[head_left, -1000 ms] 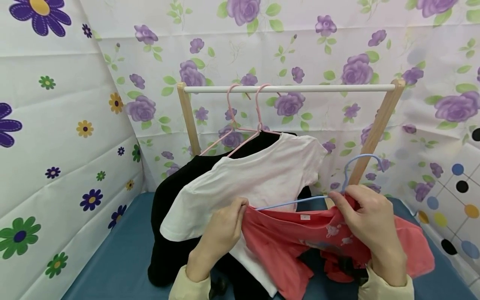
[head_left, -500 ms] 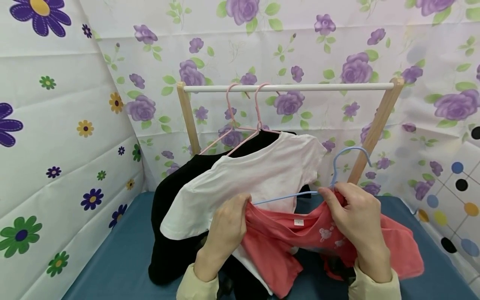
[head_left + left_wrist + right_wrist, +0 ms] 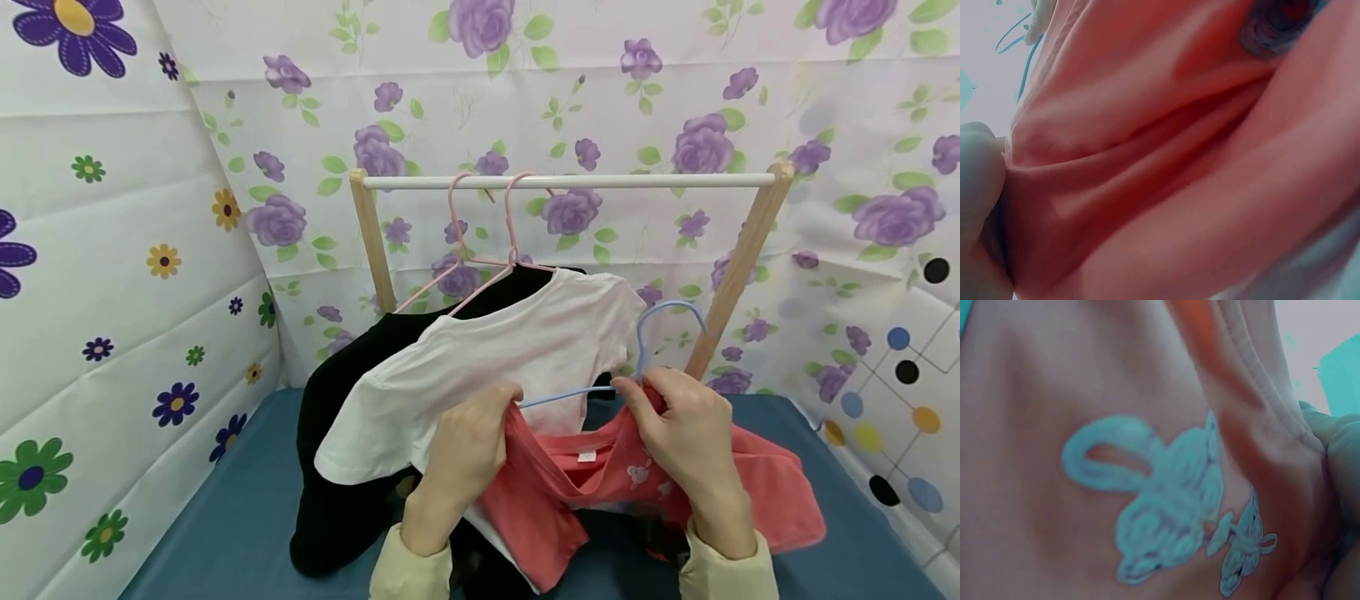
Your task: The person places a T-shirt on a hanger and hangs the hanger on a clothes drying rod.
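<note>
Between both hands hangs a coral-red shirt (image 3: pixel 536 504) with a small white neck label and a pale print. A blue hanger (image 3: pixel 566 397) runs through its neck, its hook standing up to the right. My left hand (image 3: pixel 468 450) pinches the shirt's left shoulder around the hanger's end. My right hand (image 3: pixel 686 433) grips the neckline and hanger just below the hook. The left wrist view is filled by the folded red fabric (image 3: pixel 1147 156), with part of the hand at the left edge. White printed figures (image 3: pixel 1169 500) on the shirt show in the right wrist view.
Behind stands a clothes rack with a white rail (image 3: pixel 637 181) and wooden legs (image 3: pixel 738 271). On its left half a white T-shirt (image 3: pixel 487 358) and a black garment (image 3: pixel 330 450) hang from pink hangers (image 3: pixel 512 221). A blue surface (image 3: pixel 225 500) lies beneath.
The right hand has moved left, carrying the hook with it, while the left hand has shifted slightly right. The shirt's neckline now sags open lower between them.
</note>
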{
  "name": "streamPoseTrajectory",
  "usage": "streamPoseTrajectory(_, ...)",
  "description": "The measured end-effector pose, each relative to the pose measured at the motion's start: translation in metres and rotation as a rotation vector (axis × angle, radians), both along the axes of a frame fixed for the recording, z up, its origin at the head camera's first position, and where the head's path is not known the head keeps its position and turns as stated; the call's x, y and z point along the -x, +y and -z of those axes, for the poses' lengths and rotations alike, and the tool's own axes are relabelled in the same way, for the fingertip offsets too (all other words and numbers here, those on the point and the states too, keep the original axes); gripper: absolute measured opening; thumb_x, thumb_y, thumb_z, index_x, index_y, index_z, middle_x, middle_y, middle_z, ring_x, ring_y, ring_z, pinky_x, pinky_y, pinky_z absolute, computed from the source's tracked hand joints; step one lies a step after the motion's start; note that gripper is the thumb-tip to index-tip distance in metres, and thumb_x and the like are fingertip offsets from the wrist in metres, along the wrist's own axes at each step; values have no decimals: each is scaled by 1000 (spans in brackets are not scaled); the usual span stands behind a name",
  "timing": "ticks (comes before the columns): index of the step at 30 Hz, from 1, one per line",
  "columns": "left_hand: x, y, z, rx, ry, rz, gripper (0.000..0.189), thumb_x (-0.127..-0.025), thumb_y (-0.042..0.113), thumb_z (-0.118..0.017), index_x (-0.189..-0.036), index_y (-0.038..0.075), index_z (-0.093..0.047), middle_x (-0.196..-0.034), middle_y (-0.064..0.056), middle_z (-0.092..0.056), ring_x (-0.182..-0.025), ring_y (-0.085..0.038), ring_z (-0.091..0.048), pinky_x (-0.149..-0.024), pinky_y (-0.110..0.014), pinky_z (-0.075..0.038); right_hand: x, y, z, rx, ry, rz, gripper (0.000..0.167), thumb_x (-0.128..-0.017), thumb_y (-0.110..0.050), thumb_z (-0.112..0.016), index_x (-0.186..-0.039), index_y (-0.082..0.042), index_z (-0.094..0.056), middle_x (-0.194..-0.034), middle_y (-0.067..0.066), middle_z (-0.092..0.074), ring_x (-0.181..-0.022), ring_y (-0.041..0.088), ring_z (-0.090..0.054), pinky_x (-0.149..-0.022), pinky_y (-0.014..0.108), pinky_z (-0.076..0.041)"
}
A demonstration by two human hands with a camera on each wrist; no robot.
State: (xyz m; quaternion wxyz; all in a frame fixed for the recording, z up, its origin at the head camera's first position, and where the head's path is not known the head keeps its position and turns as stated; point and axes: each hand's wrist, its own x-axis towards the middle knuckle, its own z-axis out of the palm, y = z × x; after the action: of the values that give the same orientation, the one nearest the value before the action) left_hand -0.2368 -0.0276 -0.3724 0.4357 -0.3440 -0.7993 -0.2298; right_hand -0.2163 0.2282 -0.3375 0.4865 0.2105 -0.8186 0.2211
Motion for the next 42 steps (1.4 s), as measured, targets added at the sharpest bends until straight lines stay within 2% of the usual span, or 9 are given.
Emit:
streamPoseTrajectory(9,1,8,-2,-20,-57,3,20,-102,6,-42,-110,12,-59,-87,2,-64,-57,-14,-55,-46,-27,-41,0,-16,-1,-8,24,-24,47,-95,-53,-57,-63,-20,-49,-57,-7,-35,-48,6,-33,-41,25,-26)
streamPoseTrajectory(14,0,13,-4,-48,-65,15,19,-99,3,-45,-109,11,-59,-87,1,-64,-56,-13,-51,-46,-25,-38,1,-21,1,-17,23,-34,45,-95,-51,-58,-63,-20,-51,-56,-8,-36,-47,6,-34,-41,25,-27)
streamPoseTrajectory(20,-3,16,-3,-45,-72,35,15,-99,3,-48,-108,10,-59,-90,0,-66,-58,-14,-56,-49,-28,-44,4,-31,5,-45,11,-65,45,-96,-52,-55,-64,-21,-51,-56,-9,-36,-48,4,-34,-41,23,-25)
streamPoseTrajectory(25,-4,17,-2,-34,-86,44,16,-99,2,-48,-108,10,-59,-92,-1,-67,-59,-13,-56,-48,-25,-43,5,-37,10,-65,-9,-70,44,-96,-53,-56,-65,-21,-52,-56,-9,-36,-48,4,-34,-40,22,-26)
streamPoseTrajectory(33,-4,17,-2,-38,-90,60,13,-99,3,-53,-109,9,-58,-89,-1,-67,-57,-12,-54,-48,-22,-41,6,-32,9,-89,-27,-123,31,-89,-39,-72,-70,-20,-56,-60,-11,-39,-50,2,-36,-42,22,-32)
streamPoseTrajectory(39,-3,14,-1,-25,-123,69,13,-100,4,-53,-111,8,-57,-92,-2,-67,-63,-12,-58,-54,-24,-47,5,-20,8,-72,-101,-172,13,-82,-22,-81,-82,-18,-68,-72,-10,-59,-58,2,-49,-50,25,-45)
streamPoseTrajectory(42,-2,11,-1,-38,-129,61,13,-101,4,-51,-113,8,-56,-85,-2,-64,-60,-12,-55,-54,-26,-46,5,-14,7,-79,-124,-179,14,-79,-14,-81,-87,-18,-70,-76,-10,-62,-61,2,-52,-54,27,-47)
